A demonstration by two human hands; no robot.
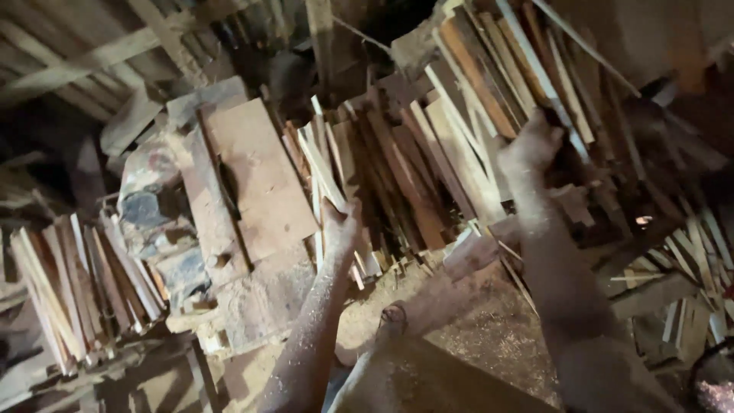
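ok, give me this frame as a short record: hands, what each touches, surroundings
left hand: raised, gripping a pale wood strip in the pile
right hand: raised, closed on slats higher in the stack
wood pile: many thin strips leaning together
board: broad, flat, left of the pile
second bundle: strips at far left
floor: covered in sawdust
lighting: dim, detail blurred

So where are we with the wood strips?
Done: one bundle of cut strips stands stacked at left. In hand: left hand grips a pale strip; right hand reaches into the big heap. Left: most of that heap, plus loose strips at right.
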